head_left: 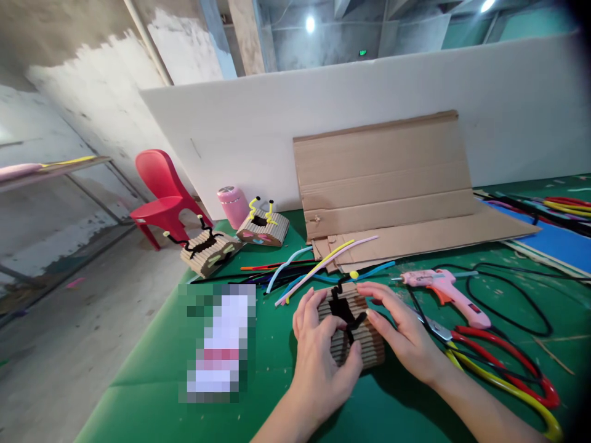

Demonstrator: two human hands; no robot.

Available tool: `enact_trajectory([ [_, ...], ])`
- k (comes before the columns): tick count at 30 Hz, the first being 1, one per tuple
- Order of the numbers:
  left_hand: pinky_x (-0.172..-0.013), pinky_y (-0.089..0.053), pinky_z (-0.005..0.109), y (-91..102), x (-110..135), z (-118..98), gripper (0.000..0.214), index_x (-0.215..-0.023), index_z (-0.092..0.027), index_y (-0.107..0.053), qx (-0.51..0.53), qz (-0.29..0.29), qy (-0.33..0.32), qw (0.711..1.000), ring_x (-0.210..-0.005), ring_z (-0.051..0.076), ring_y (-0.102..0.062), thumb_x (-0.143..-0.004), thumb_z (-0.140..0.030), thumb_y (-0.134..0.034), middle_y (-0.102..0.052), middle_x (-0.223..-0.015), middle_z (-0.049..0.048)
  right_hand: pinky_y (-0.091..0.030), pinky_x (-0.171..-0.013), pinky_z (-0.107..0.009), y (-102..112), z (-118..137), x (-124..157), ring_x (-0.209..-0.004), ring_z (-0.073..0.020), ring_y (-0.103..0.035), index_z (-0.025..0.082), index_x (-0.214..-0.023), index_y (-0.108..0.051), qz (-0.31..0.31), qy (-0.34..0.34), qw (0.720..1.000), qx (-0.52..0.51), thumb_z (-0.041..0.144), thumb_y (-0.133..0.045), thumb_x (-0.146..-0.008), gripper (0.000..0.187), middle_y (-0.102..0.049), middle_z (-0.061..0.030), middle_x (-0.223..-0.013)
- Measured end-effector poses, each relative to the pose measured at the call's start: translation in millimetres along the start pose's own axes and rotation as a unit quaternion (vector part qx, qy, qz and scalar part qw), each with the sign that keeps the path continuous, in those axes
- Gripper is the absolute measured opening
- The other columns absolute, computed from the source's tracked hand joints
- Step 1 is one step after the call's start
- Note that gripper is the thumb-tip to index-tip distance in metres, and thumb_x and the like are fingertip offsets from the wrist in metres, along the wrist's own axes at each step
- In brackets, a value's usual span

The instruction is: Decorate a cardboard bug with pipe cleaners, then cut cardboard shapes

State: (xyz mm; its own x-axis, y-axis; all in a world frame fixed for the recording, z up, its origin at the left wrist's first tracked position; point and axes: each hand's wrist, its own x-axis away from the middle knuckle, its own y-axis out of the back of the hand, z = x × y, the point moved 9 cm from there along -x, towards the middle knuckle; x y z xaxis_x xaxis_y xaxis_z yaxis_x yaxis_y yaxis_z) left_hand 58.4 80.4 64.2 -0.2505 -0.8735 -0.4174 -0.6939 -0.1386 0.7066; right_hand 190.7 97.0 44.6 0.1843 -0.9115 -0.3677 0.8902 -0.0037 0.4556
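A small corrugated cardboard piece with black pipe cleaner stuck on it lies on the green table. My left hand curls around its left side, thumb and fingers pressed on the black pipe cleaner. My right hand rests on its right side, fingers pressed against the cardboard's top and edge. A yellow-tipped pipe cleaner sticks up behind it.
Loose coloured pipe cleaners lie behind my hands. A pink glue gun with black cord, red and yellow-handled scissors, folded cardboard sheets, two finished cardboard figures, a pink cup and a red chair surround them.
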Motion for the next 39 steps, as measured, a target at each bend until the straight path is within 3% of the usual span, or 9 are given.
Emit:
enact_trajectory([
  [8, -0.098, -0.028, 0.051, -3.2, -3.6, 4.0, 0.018, -0.075, -0.02, -0.06, -0.004, 0.007, 0.009, 1.0, -0.124, 0.028, -0.028, -0.072, -0.008, -0.048, -0.043, -0.125, 0.0075, -0.034, -0.099, -0.038, 0.6, 15.0, 1.7, -0.116, -0.0217, -0.04, 0.025, -0.111, -0.048, 0.001, 0.025, 1.0, 0.01, 0.021, -0.042, -0.087, 0.025, -0.043, -0.0071, -0.122],
  [14, -0.098, -0.027, 0.051, -3.2, -5.5, 5.0, 0.019, -0.072, -0.021, -0.061, 0.005, 0.011, 0.021, 1.0, -0.123, 0.028, -0.03, -0.073, -0.007, -0.047, -0.046, -0.122, 0.0054, -0.036, -0.098, -0.038, -7.6, 39.5, -1.1, -0.117, -0.0228, -0.04, 0.023, -0.107, -0.052, 0.05, 0.076, 0.996, 0.021, 0.013, -0.046, -0.081, 0.028, -0.043, -0.008, -0.122],
  [29, -0.099, -0.026, 0.052, -4.5, -1.9, 6.2, 0.022, -0.081, -0.022, -0.063, 0.042, 0.011, 0.04, 0.998, -0.124, 0.028, -0.028, -0.072, -0.008, -0.048, -0.046, -0.123, 0.0065, -0.037, -0.096, -0.03, -16.8, 41.9, -6.1, -0.116, -0.0182, -0.04, 0.023, -0.096, -0.057, 0.077, 0.062, 0.995, 0.025, 0.015, -0.051, -0.081, 0.018, -0.044, -0.0059, -0.118],
  [39, -0.098, -0.027, 0.051, -2.4, -1.5, 6.1, 0.024, -0.073, -0.021, -0.063, 0.049, -0.015, 0.04, 0.998, -0.122, 0.028, -0.031, -0.069, -0.003, -0.047, -0.048, -0.12, 0.0061, -0.036, -0.096, -0.032, -16.3, 39.9, -3.6, -0.114, -0.0194, -0.042, 0.023, -0.091, -0.059, 0.062, 0.072, 0.995, 0.021, 0.013, -0.052, -0.081, 0.016, -0.045, -0.0058, -0.117],
])
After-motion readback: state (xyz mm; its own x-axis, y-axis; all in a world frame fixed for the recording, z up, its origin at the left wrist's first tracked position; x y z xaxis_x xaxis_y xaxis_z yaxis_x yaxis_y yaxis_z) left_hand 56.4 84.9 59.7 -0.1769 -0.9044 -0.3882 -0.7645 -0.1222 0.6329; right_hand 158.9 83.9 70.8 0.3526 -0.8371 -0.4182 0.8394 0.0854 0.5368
